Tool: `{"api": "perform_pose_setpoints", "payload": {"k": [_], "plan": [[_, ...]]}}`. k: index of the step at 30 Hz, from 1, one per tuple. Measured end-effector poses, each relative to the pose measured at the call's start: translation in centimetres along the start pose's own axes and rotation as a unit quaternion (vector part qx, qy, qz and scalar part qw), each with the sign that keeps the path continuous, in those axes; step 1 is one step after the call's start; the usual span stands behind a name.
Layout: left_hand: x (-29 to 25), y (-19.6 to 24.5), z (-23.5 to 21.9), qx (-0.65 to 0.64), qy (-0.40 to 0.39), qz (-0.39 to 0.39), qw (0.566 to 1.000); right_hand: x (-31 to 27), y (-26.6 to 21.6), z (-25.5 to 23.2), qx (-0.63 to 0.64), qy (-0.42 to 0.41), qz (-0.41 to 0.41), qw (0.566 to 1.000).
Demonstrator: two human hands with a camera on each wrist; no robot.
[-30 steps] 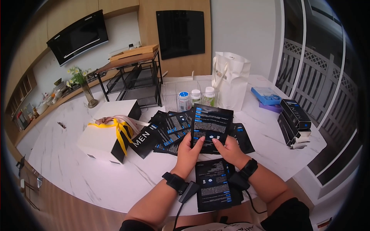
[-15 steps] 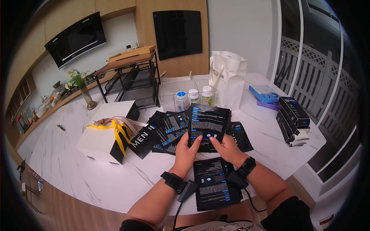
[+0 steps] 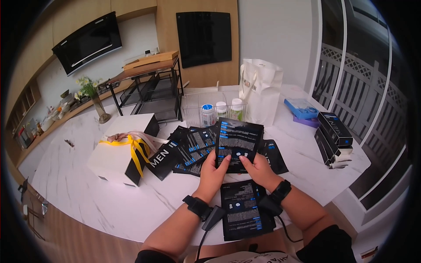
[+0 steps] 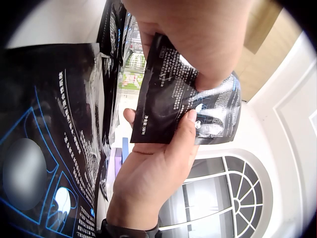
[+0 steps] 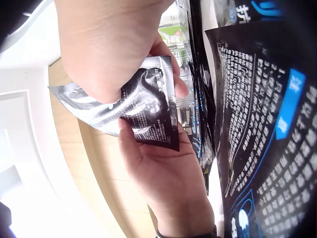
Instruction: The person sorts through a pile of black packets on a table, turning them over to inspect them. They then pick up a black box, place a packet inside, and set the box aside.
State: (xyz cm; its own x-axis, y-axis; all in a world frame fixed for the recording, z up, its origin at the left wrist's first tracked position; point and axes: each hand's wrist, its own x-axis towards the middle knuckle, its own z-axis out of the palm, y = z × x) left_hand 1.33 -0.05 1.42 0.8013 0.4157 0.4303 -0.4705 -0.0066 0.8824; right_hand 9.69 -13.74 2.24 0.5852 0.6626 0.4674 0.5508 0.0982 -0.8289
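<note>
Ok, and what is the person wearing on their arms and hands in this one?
Both forearms are bare, with no gloves or rings visible. Each wrist carries a black strap with a small black camera unit: left hand, right hand. A thin dark cable trails from each unit towards the body. Short black sleeves show at the upper arms.

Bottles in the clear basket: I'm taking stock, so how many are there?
3, side by side in the clear basket behind the black sachets: a blue-capped bottle on the left, one in the middle, one beside the white bag. Others may be hidden.
</note>
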Motion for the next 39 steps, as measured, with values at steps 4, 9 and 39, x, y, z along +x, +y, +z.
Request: {"api": "perform_pose_setpoints", "payload": {"k": [4, 9, 39], "plan": [[0.3, 0.0, 0.0, 0.027, 0.013, 0.009, 0.999, 0.3, 0.0, -0.1, -0.07, 0.045, -0.024, 0.996], [0.0, 0.1, 0.1, 0.051, -0.002, -0.012, 0.999, 0.5, 0.1, 0.0, -0.051, 0.11, -0.044, 0.992], [-0.7, -1.5, 0.4, 0.055, 0.036, 0.019, 0.998, -0.2, 0.6, -0.6, -0.097, 0.043, -0.034, 0.994]]}}
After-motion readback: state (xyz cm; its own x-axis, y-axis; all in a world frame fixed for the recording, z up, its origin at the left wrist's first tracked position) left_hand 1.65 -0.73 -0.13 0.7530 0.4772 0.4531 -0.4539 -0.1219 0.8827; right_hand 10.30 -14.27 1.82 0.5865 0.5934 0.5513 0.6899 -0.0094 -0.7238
